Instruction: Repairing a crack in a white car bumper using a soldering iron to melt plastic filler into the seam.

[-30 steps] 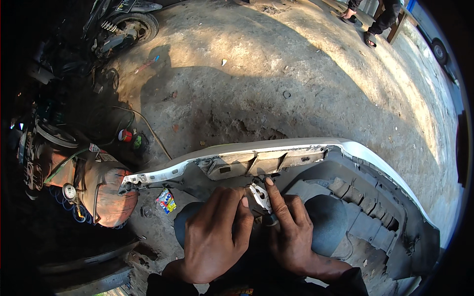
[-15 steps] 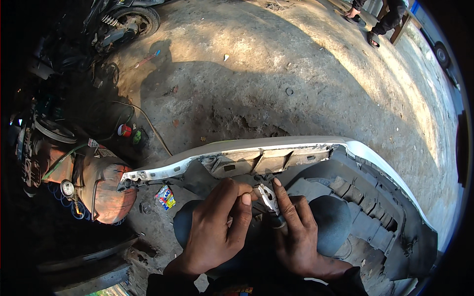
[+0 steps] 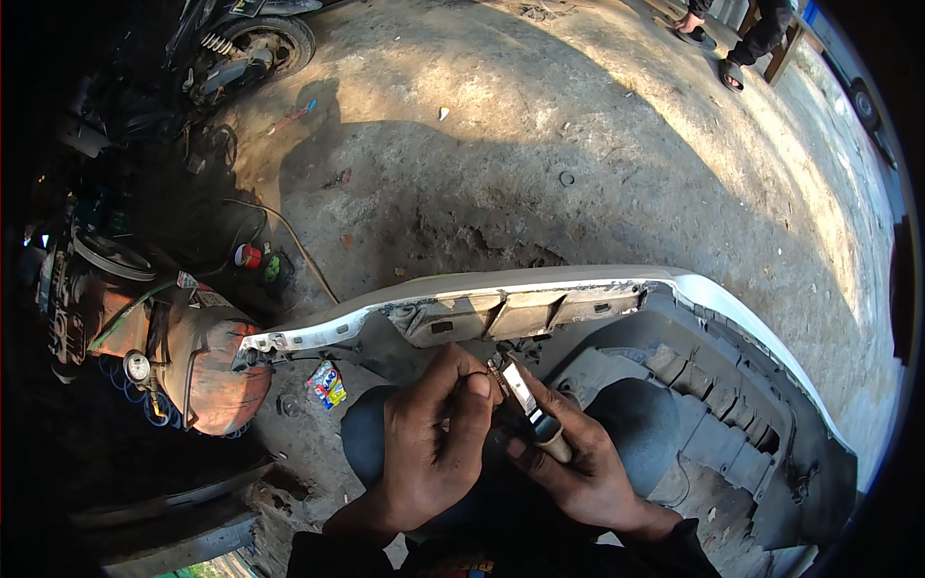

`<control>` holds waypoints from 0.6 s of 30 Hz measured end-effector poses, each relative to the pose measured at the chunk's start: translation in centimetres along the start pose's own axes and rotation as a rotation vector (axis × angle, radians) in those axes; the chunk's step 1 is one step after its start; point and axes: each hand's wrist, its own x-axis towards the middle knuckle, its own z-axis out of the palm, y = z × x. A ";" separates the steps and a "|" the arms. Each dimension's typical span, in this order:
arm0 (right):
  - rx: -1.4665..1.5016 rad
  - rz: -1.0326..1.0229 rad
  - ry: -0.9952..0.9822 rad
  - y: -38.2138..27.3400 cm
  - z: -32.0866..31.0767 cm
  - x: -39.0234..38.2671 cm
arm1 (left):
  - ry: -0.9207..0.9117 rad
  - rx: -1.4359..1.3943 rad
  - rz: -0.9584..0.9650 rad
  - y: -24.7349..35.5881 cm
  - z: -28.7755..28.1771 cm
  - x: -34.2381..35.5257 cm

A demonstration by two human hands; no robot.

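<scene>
My right hand [image 3: 590, 474] is closed round a pair of pliers [image 3: 526, 393]; the metal jaws point away from me and the grip passes under my fingers. Beside the jaws, my left hand [image 3: 432, 445] pinches a small piece between thumb and forefinger, too small and covered to name. The left fingertips are right by the plier tip. Just beyond both hands lies a car bumper [image 3: 554, 285], white along its outer edge, its dark ribbed inner side facing me. It curves round my right knee [image 3: 631, 438].
An orange, worn compressor tank [image 3: 220, 361] with a gauge [image 3: 137, 365] stands at left. A colourful packet [image 3: 326, 385] and a red can [image 3: 248, 255] lie on the rough ground. A motorcycle wheel [image 3: 279, 46] is far left; another person's foot [image 3: 732, 74] shows far right.
The pliers have turned in my right hand and now show their narrow side. My right forefinger has drawn back from beside the jaws. My left hand keeps its pinch, with little movement.
</scene>
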 end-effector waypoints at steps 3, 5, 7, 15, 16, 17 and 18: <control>0.019 0.031 -0.002 -0.4 -0.3 -0.1 | -0.036 0.057 -0.045 0.5 0.1 0.1; 0.020 0.073 -0.012 -0.4 -0.5 -0.2 | -0.065 0.088 0.008 0.0 0.0 0.4; 0.073 0.087 -0.017 -0.1 -0.5 -0.3 | -0.093 0.122 0.060 -0.3 -0.1 0.3; 0.189 0.147 -0.002 -0.4 -0.1 -0.4 | -0.068 0.037 -0.012 -0.8 0.3 0.1; 0.254 0.175 0.012 -0.5 -0.1 -0.5 | -0.070 0.034 -0.011 -0.8 0.2 0.1; 0.253 0.175 0.013 -0.4 -0.1 -0.6 | -0.085 0.048 -0.009 -0.9 0.1 0.1; 0.218 0.166 0.010 -0.3 -0.2 -0.6 | -0.101 0.060 -0.008 -1.0 0.0 0.1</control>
